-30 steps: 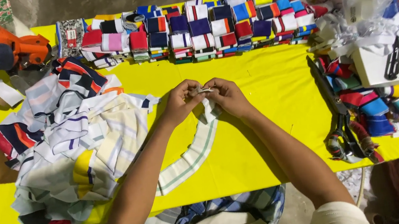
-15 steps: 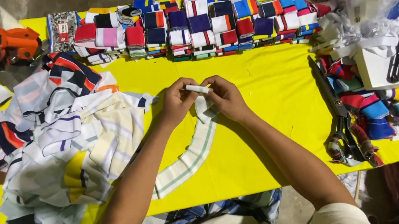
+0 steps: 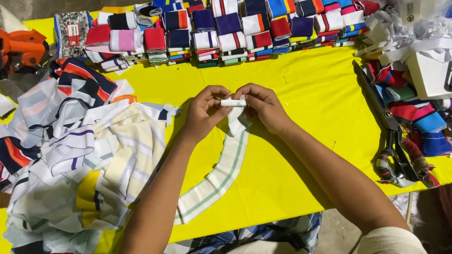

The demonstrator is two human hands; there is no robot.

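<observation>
Over the middle of the yellow table [image 3: 312, 89], head view: both hands met at one end of a white ribbed knit strip with green lines [image 3: 218, 179]. Left hand [image 3: 204, 112] pinched the folded end from its side; right hand [image 3: 260, 106] pinched it from the other, fingertips of both closed on the small white fold [image 3: 233, 102] between them. The rest of the strip trailed in a curve across the table toward the near edge, lying flat.

Judgement on handling: the strip looked light, soft and limp, stretchy like collar rib, not slippery and not fragile. It sagged where unsupported, so a hold at the folded end, thumb over and fingers under, seemed best; a grip mid-length would let both ends droop.

Left of the hands lay a loose heap of striped knit pieces [image 3: 72, 167]. Along the far edge stood rows of folded coloured strips [image 3: 226, 27]. On the right, dark scissors [image 3: 387, 125] lay beside more folded strips [image 3: 441, 119]; possibly a second tool under them, view too cluttered to tell. An orange machine [image 3: 7, 47] sat at the far left corner.
</observation>
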